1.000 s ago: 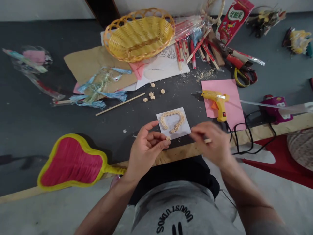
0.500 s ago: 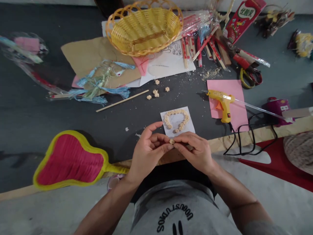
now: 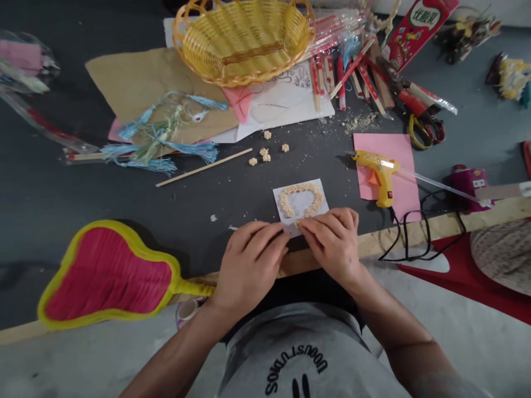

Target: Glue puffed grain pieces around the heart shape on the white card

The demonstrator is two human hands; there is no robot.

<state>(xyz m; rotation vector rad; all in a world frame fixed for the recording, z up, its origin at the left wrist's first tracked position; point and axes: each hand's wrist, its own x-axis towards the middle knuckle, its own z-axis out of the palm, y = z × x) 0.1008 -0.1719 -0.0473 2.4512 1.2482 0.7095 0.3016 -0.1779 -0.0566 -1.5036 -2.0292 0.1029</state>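
Note:
A small white card [image 3: 300,203] lies near the table's front edge with a heart outline of little beige flower pieces [image 3: 287,193] stuck on it. My right hand [image 3: 334,243] is closed in a pinch on one small beige piece [image 3: 297,224] at the heart's lower tip. My left hand [image 3: 249,260] lies beside it, fingers stretched flat on the card's lower left edge, holding nothing. The fingertips of both hands nearly meet.
A yellow glue gun [image 3: 379,171] rests on pink paper [image 3: 394,146] to the right, its black cable [image 3: 415,232] looping to the edge. Loose beige pieces [image 3: 264,155], a wooden stick [image 3: 203,167], a yellow basket [image 3: 249,79], tassels [image 3: 166,141], scissors [image 3: 423,130], a red fan [image 3: 103,276].
My right hand came in from the right to meet the left on the small piece. Both hands then dropped from above the table's edge onto the card.

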